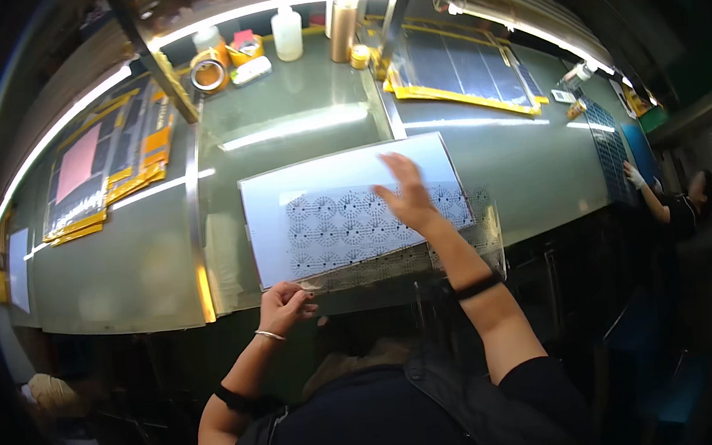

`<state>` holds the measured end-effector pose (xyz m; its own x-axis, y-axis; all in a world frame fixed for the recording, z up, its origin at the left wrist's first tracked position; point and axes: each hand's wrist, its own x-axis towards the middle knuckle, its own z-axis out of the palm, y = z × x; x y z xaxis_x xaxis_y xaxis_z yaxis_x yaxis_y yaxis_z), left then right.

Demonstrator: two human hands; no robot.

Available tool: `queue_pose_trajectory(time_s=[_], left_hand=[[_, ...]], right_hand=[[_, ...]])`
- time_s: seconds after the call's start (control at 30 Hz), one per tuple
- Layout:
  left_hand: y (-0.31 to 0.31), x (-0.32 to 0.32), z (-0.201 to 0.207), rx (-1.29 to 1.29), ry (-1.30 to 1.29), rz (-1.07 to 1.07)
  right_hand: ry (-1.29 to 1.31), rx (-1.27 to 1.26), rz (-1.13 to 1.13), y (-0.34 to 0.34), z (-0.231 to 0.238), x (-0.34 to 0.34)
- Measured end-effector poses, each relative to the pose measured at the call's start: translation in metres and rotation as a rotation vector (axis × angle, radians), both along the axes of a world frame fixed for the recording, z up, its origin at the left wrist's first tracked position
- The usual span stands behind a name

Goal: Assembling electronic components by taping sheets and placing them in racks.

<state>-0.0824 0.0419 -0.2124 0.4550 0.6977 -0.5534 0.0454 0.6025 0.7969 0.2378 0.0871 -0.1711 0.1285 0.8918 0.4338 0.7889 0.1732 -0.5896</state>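
Observation:
A clear film (348, 231) printed with rows of dark round patterns lies over a pale blue-white rectangular panel (266, 200) with a thin frame. The film reaches past the panel's right and near edges. At the near left corner of the film, my left hand (287, 307) has its fingers closed in a pinch on the film's edge. My right hand (408, 193) is over the printed rows, fingers apart and slightly blurred, holding nothing. Whether its palm touches the film I cannot tell.
Yellow-edged dark sheets (461, 64) lie at the far right, and similar sheets (128, 144) with a pink paper (79, 163) at left. Tape rolls (209, 73), a white bottle (287, 34) and a copper-coloured flask (343, 31) stand at the back. A co-worker's gloved hand (634, 175) touches a blue-green sheet (610, 156).

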Motion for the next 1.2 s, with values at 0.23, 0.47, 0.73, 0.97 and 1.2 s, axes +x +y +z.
queue_pose_trajectory(time_s=[0.23, 0.47, 0.73, 0.97, 1.2], left_hand=[[0.015, 0.007, 0.015, 0.016, 0.034, -0.092], [0.034, -0.012, 0.025, 0.257, 0.051, 0.005], [0.055, -0.031, 0.019, 0.524, 0.314, 0.075], [0.048, -0.037, 0.001, 0.973, 0.612, -0.169], [0.05, -0.038, -0.001, 0.927, 0.591, -0.183]], right_hand=[[0.24, -0.474, -1.115, -0.226, -0.051, 0.141], [0.861, -0.648, -0.419, -0.191, -0.004, 0.141], [0.618, -0.418, -0.307, -0.076, -0.021, 0.142], [0.535, -0.325, -0.333, -0.085, -0.049, 0.153], [0.576, -0.338, -0.352, -0.087, -0.06, 0.159]])
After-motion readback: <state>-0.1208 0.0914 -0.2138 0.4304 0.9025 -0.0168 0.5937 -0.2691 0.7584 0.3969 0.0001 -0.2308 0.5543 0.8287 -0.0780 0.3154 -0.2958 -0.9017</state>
